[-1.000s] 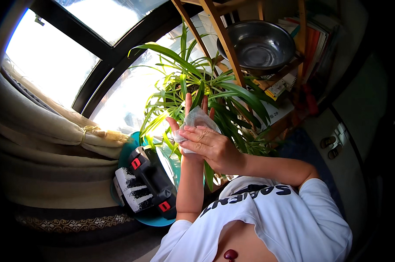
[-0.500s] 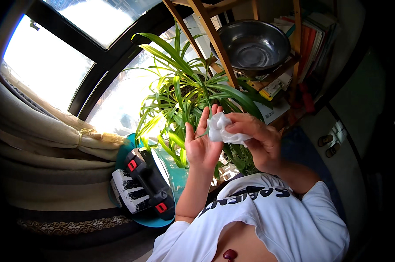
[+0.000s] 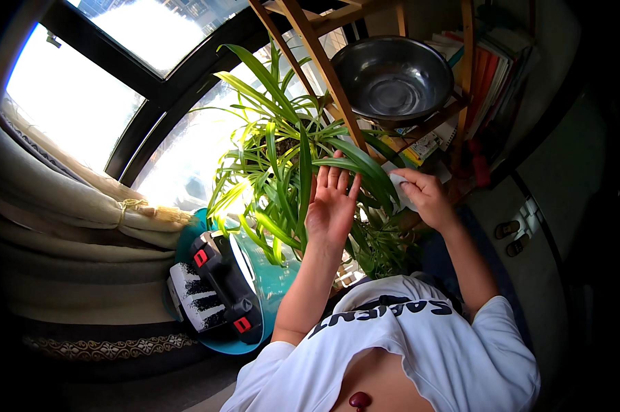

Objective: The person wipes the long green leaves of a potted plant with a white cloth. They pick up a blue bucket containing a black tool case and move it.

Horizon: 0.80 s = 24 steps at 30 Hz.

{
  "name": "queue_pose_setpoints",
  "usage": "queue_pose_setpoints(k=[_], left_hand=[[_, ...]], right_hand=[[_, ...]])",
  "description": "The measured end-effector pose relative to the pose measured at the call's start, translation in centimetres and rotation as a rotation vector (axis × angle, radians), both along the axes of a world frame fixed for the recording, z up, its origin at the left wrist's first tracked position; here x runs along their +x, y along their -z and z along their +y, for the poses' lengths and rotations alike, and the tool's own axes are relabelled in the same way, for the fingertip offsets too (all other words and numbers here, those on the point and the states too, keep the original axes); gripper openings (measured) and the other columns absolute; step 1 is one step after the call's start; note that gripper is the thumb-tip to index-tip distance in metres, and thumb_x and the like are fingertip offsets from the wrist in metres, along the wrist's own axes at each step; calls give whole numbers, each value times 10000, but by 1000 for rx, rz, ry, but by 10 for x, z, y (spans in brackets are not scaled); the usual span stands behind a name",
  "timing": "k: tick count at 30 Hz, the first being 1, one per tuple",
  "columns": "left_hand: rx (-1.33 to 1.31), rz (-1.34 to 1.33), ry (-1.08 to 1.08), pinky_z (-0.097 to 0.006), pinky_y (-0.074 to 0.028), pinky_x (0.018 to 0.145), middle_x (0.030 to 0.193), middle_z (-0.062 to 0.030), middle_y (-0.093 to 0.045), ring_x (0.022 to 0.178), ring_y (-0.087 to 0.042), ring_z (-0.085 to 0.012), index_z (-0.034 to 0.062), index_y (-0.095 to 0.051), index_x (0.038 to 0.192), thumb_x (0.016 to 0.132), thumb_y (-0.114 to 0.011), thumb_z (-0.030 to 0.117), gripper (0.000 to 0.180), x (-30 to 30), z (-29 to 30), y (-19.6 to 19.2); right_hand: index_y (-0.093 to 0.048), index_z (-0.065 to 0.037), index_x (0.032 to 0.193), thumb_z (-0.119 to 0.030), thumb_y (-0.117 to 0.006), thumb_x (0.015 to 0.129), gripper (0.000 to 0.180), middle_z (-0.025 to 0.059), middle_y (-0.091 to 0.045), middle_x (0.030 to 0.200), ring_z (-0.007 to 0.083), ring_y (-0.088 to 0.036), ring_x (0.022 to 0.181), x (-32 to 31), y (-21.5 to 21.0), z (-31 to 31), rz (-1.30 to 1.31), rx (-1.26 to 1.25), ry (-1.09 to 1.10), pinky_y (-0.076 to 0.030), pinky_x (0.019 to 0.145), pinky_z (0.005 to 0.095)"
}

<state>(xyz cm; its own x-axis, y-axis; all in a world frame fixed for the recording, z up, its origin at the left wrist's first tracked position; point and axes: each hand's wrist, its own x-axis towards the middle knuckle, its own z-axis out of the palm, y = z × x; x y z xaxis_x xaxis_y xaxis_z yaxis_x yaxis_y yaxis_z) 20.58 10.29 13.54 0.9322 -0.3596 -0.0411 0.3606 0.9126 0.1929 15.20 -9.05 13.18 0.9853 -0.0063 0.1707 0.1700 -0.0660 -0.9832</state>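
A leafy potted plant (image 3: 268,158) with long striped green leaves fills the middle of the head view. My left hand (image 3: 332,209) is palm up, its fingers stretched out among the leaves, with the fingertips at the underside of a long arching leaf (image 3: 358,163). To its right, my right hand (image 3: 428,198) pinches a crumpled white tissue (image 3: 402,192) beside the drooping end of the broad leaves. The hand hides part of the tissue, and I cannot tell whether a leaf lies inside it.
A wooden rack (image 3: 337,96) stands behind the plant, holding a metal basin (image 3: 395,79) and books (image 3: 492,69). On the left are a teal tub (image 3: 272,275) with a black case (image 3: 231,281), and a tied curtain (image 3: 83,213) by the window. Slippers (image 3: 512,237) lie at right.
My right hand has moved right with the tissue, away from my left palm. My left hand has shifted slightly right and now reaches under a leaf.
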Motion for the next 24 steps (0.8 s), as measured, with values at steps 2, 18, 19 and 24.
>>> queue_pose_setpoints(k=[2, 18, 19, 24], left_hand=[[-31, 30, 24, -485, -259, 1094, 1334, -158, -454, 1249, -414, -275, 8, -359, 1337, 942, -474, 270, 487, -4, 8, 6], [-18, -65, 54, -424, -296, 1076, 1333, -141, -447, 1251, -420, -265, 47, -364, 1334, 981, -324, 400, 500, -21, 27, 17], [-105, -56, 32, -422, -274, 1087, 1353, -139, -425, 1275, -392, -263, 51, -347, 1347, 978, -315, 438, 536, -24, 26, 7], [-110, -106, 80, -375, -239, 1098, 1396, -120, -364, 1297, -346, -239, 22, -277, 1376, 908, -317, 626, 765, -35, 28, 9]], right_hand=[[-615, 36, 1062, -35, -510, 855, 243, 114, -672, 922, 137, -611, 842, -16, -14, -6, 99, -156, -229, -462, 775, 270], [-607, -14, 1086, 19, -514, 823, 281, 164, -621, 1096, 310, -595, 1027, 56, -47, 97, -557, -318, -58, -474, 877, 371], [-607, -10, 1094, 10, -520, 823, 285, 169, -608, 1130, 314, -573, 1077, 59, -34, 104, -544, -407, -100, -457, 918, 385], [-602, -17, 1139, 15, -533, 824, 324, 171, -548, 1247, 325, -502, 1187, 23, -8, 100, -579, -404, -107, -383, 1016, 399]])
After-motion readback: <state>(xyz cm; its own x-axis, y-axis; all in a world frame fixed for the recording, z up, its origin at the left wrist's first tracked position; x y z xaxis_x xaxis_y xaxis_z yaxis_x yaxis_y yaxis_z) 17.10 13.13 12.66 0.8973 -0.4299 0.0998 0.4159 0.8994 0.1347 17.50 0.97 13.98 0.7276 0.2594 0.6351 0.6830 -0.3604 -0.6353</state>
